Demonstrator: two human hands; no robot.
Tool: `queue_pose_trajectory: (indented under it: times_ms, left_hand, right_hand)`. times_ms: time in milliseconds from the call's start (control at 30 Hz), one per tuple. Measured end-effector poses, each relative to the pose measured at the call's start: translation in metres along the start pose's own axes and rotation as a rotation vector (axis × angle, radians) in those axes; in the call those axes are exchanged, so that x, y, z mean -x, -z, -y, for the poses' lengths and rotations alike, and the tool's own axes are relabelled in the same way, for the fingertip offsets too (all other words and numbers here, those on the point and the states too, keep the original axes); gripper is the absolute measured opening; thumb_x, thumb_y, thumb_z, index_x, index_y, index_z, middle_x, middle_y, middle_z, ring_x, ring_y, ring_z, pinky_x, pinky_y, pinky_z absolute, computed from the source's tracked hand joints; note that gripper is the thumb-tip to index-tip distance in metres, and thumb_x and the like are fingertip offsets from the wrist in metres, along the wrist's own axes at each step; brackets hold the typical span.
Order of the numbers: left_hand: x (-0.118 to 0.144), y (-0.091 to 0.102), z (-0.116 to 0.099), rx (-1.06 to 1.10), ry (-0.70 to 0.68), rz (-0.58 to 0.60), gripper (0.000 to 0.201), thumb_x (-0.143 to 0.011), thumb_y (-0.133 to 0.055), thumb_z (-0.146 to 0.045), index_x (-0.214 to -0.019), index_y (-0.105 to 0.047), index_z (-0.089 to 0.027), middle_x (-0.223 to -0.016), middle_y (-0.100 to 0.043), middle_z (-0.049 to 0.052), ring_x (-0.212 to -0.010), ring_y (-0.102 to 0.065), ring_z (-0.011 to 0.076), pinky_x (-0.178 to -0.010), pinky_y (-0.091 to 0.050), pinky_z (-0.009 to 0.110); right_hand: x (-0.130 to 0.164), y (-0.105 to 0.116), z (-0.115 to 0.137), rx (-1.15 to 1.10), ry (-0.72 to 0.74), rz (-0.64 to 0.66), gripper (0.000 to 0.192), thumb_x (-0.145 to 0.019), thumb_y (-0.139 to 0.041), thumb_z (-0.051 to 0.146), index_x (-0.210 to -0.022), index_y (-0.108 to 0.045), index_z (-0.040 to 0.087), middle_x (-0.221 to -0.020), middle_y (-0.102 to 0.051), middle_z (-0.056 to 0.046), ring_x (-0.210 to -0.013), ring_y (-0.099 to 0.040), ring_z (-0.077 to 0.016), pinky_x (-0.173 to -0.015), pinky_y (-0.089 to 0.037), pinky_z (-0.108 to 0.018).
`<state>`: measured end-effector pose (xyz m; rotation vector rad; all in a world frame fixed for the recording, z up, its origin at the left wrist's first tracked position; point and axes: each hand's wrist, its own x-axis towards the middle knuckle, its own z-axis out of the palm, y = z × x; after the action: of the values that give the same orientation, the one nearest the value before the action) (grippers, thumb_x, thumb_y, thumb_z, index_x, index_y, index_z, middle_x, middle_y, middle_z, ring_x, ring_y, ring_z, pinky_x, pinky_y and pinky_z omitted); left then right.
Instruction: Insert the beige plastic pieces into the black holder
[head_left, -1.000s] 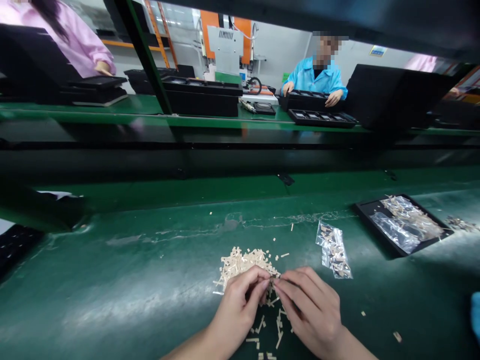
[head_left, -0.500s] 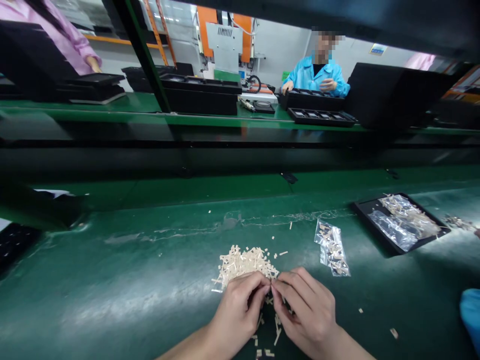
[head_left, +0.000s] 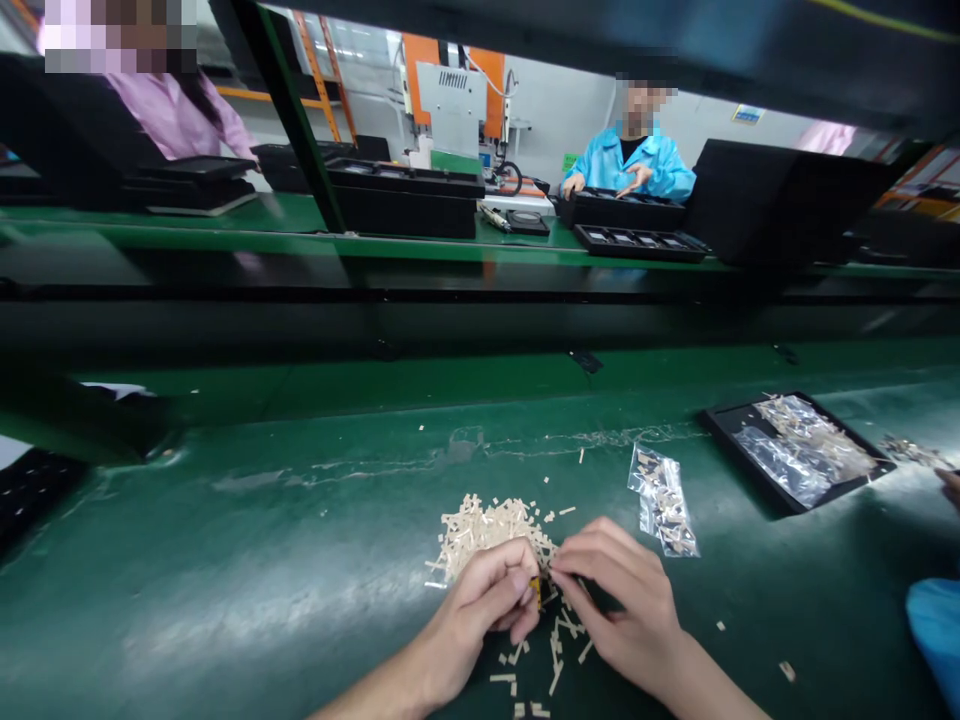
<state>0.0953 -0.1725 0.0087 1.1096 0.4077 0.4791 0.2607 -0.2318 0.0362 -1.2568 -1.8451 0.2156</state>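
Observation:
A heap of small beige strips and chips (head_left: 484, 525) lies on the green bench just beyond my hands. My left hand (head_left: 487, 595) is closed, its thumb and fingers gripping a small flat yellow piece (head_left: 536, 592) whose edge shows past the fingertips. Close to its right, my right hand (head_left: 626, 605) has thumb and forefinger pinched together; whatever is between them is too small to make out. Loose beige strips (head_left: 556, 662) are scattered on the bench below and between both hands.
To the right lies a clear plastic bag (head_left: 664, 500) with small pieces in it. Beyond it sits a black tray (head_left: 776, 503) of filled bags. Another person's blue sleeve (head_left: 934, 625) reaches in at the right edge. Across the divider, co-workers stand behind black trays (head_left: 637, 243).
My hands have moved slightly apart from fingertip contact. The left hand has turned, and a yellow piece now shows in it. More loose strips are visible between the hands.

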Motion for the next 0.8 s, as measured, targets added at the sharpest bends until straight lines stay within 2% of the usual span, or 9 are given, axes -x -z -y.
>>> queue_pose_trajectory:
  times_ms: [200,367,533,633,800]
  left_hand:
    - [0.0,-0.001,-0.004,0.064,0.039,0.071,0.035,-0.084,-0.047,-0.046,-0.069,-0.04,-0.015,-0.057,-0.032,-0.005,-0.051,-0.031,0.008,-0.049,-0.02,0.021]
    - [0.002,-0.002,-0.005,0.077,0.037,0.087,0.034,-0.083,-0.05,-0.045,-0.069,-0.041,-0.015,-0.057,-0.036,-0.003,-0.051,-0.034,0.0086,-0.049,-0.023,0.021]
    - [-0.001,-0.004,-0.006,0.044,0.014,0.094,0.036,-0.081,-0.05,-0.048,-0.069,-0.043,-0.014,-0.052,-0.038,-0.003,-0.048,-0.034,0.0086,-0.046,-0.023,0.021]
    - [-0.001,-0.004,-0.007,-0.054,-0.046,0.038,0.038,-0.082,-0.048,-0.05,-0.069,-0.043,-0.014,-0.05,-0.038,-0.002,-0.046,-0.034,0.0089,-0.046,-0.024,0.022]
    - [0.0,-0.002,-0.004,-0.379,-0.27,-0.147,0.039,-0.085,-0.04,-0.049,-0.066,-0.042,-0.015,-0.052,-0.038,0.0,-0.048,-0.036,0.0103,-0.047,-0.027,0.023]
  right_hand:
    - [0.005,-0.002,0.008,-0.021,0.107,0.025,0.025,-0.076,-0.056,0.002,-0.095,-0.061,0.017,-0.078,-0.063,-0.006,-0.067,-0.055,-0.0154,-0.058,-0.049,-0.03]
    - [0.002,-0.004,0.012,-0.043,0.154,-0.007,0.019,-0.074,-0.055,0.001,-0.085,-0.062,0.014,-0.072,-0.062,-0.007,-0.062,-0.053,-0.0152,-0.054,-0.047,-0.029]
    - [-0.003,-0.001,0.015,-0.066,0.161,-0.026,0.022,-0.072,-0.053,-0.002,-0.084,-0.06,0.015,-0.071,-0.062,-0.007,-0.062,-0.052,-0.0152,-0.051,-0.047,-0.027]
    - [-0.003,0.0,0.013,-0.065,0.157,-0.04,0.021,-0.071,-0.053,-0.002,-0.081,-0.059,0.016,-0.068,-0.06,-0.006,-0.06,-0.053,-0.015,-0.051,-0.047,-0.026]
    - [0.004,-0.001,0.005,0.014,0.117,-0.093,0.019,-0.072,-0.055,-0.001,-0.082,-0.055,0.016,-0.069,-0.059,-0.006,-0.061,-0.055,-0.0158,-0.058,-0.049,-0.028]
